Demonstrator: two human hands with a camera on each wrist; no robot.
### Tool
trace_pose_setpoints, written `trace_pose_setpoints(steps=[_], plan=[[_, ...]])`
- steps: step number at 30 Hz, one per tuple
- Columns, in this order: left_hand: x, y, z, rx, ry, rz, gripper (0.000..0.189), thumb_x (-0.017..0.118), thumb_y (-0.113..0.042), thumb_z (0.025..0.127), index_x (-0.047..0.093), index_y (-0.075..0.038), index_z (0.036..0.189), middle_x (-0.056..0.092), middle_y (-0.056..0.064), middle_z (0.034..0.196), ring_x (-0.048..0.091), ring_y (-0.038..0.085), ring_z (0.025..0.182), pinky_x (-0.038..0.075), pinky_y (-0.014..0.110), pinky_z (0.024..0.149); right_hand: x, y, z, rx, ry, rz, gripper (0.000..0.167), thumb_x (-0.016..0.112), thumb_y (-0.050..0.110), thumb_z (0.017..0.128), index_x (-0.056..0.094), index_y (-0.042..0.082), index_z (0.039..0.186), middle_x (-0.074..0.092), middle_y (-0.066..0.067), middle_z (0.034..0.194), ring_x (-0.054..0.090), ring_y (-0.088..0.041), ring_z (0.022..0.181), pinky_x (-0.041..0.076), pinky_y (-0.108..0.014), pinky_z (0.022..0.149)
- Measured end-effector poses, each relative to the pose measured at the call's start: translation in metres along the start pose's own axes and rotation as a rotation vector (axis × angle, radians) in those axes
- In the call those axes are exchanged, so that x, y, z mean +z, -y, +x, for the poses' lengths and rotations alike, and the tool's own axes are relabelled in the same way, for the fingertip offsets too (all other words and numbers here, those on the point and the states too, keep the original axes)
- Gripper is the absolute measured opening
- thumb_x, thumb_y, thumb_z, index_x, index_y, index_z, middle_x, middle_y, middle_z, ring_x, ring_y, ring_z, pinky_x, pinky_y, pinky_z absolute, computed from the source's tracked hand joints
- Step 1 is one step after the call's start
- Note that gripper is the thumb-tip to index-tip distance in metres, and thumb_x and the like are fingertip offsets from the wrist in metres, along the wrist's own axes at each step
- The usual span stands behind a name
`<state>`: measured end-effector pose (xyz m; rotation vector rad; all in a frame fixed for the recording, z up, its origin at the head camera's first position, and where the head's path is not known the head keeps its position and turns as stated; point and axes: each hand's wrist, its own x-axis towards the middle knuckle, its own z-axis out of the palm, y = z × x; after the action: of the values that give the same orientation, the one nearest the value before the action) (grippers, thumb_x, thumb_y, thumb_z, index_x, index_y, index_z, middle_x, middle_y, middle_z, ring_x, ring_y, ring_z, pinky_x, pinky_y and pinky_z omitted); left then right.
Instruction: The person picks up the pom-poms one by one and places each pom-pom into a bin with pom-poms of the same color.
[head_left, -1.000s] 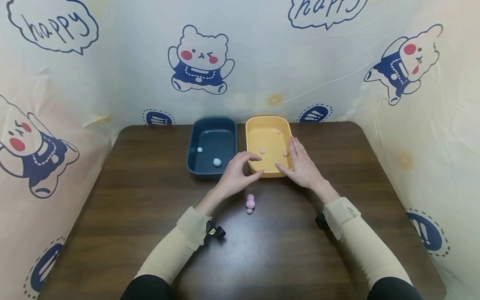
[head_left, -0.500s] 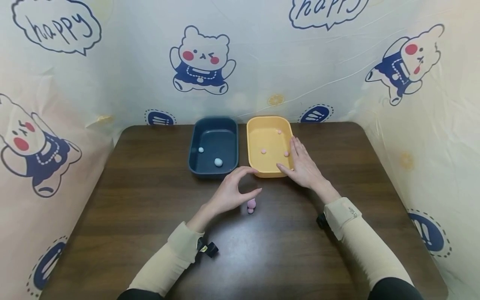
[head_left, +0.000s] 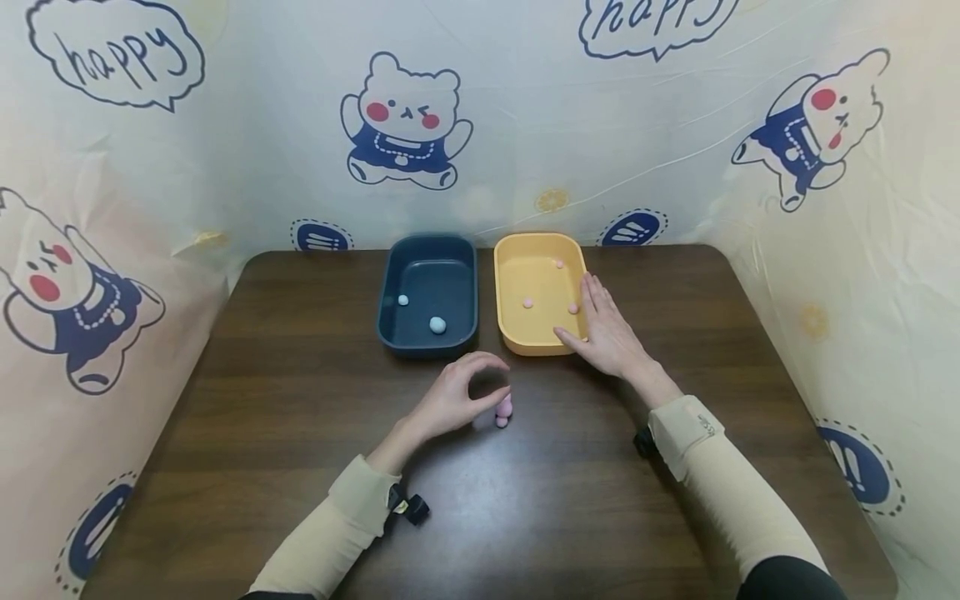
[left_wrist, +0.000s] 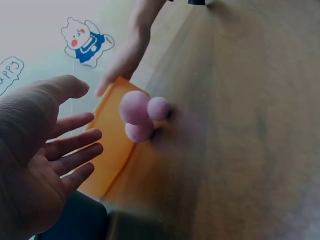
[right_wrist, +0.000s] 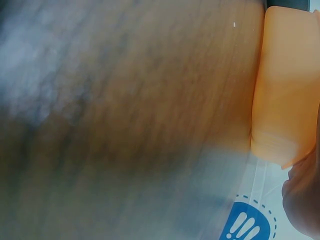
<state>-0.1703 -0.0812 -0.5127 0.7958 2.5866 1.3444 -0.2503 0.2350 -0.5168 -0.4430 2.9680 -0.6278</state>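
My left hand (head_left: 450, 398) hovers over the table with thumb and fingers spread in a wide curve and nothing between them. Close by its thumb lies a small cluster of pink balls (head_left: 505, 408), partly covered by the hand in the head view. In the left wrist view the cluster shows as three joined pink balls (left_wrist: 135, 109), apart from the fingers. My right hand (head_left: 611, 340) rests with straight fingers along the right rim of the yellow tray (head_left: 517, 340). Several small pink balls (head_left: 528, 302) lie inside that tray.
Left of the yellow tray stands a dark blue tray (head_left: 427, 340) holding two pale blue balls (head_left: 437, 325). Both trays sit at the back of the brown wooden table (head_left: 300, 375), against a printed cloth (head_left: 525, 125) with bear drawings.
My left hand has come back from the front of the yellow tray towards the person, down beside the pink cluster. The right hand has stayed at the yellow tray's rim.
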Motion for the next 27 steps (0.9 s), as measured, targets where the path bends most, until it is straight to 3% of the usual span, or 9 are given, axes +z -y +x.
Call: trace_pose_setpoints(steps=[17, 27], plan=[[0.006, 0.006, -0.017, -0.023, 0.042, 0.057, 0.037, 0.082, -0.029, 0.100, 0.073, -0.016, 0.134, 0.070, 0.003, 0.141, 0.064, 0.021, 0.136, 0.051, 0.050, 0.122, -0.001, 0.002, 0.000, 0.000, -0.010, -0.005, 0.113, 0.048, 0.072, 0.106, -0.007, 0.003, 0.175, -0.010, -0.016, 0.186, -0.001, -0.037, 0.175, 0.011, -0.057, 0.142], [0.011, 0.006, -0.022, -0.008, 0.060, 0.094, 0.038, 0.084, -0.028, 0.099, 0.074, -0.013, 0.133, 0.069, 0.005, 0.140, 0.065, 0.023, 0.135, 0.052, 0.051, 0.121, -0.001, 0.002, -0.001, -0.005, -0.005, -0.003, 0.112, 0.048, 0.072, 0.106, -0.008, 0.003, 0.175, -0.011, -0.016, 0.186, -0.003, -0.036, 0.175, 0.009, -0.056, 0.142]])
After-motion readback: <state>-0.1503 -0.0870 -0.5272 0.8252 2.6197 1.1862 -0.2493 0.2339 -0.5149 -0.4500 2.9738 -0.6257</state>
